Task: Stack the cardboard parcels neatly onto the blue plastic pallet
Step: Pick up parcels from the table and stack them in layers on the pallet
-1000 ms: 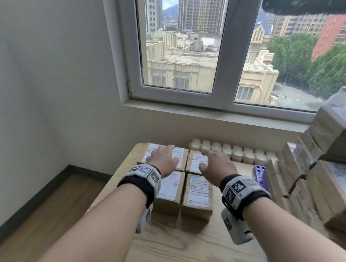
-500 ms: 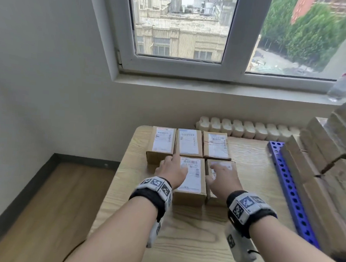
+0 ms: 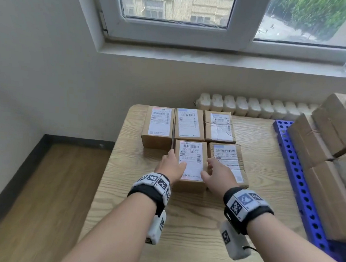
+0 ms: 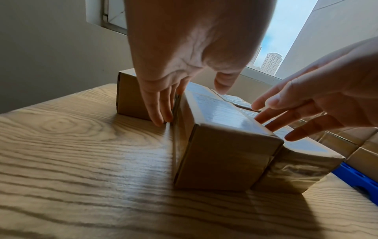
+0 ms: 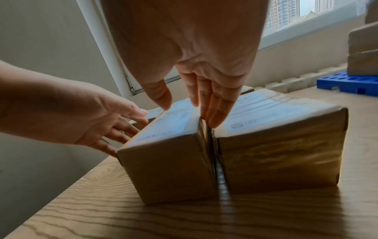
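Observation:
Five labelled cardboard parcels lie on the wooden table, three in a back row and two in front. My left hand has straight fingers down the left side of the front-middle parcel, thumb above its top. My right hand points straight fingers into the narrow gap between that parcel and the front-right parcel, thumb over the label. The blue plastic pallet lies along the table's right side.
Several parcels are stacked on the pallet at the right. The back-row parcels sit just behind the front pair. A white radiator runs under the window sill. The table's left edge drops to a wooden floor.
Both hands came back from the far row to the near row. The left hand slid to the front-middle parcel's left side and the right fingers reached its right edge. The head view tilted down.

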The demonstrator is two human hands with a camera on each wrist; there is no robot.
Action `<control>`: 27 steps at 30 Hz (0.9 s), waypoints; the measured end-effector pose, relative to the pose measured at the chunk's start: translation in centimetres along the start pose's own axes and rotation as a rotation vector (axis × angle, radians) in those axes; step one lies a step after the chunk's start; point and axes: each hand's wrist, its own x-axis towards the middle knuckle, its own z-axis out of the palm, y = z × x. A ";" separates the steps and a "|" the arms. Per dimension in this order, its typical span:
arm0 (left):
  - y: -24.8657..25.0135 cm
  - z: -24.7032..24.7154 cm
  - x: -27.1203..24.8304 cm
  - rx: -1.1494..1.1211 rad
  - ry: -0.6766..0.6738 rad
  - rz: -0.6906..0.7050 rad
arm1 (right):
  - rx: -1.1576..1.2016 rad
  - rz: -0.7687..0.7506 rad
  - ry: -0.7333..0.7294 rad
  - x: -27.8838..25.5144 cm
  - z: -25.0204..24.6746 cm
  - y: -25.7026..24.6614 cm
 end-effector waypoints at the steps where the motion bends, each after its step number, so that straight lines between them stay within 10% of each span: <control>1: 0.0 0.2 0.2 -0.007 0.002 -0.004 | 0.003 0.001 0.001 0.2 0.1 0.1; 27: -1.2 -0.8 0.8 -0.306 0.092 -0.208 | 0.156 0.098 0.009 1.8 0.2 -0.6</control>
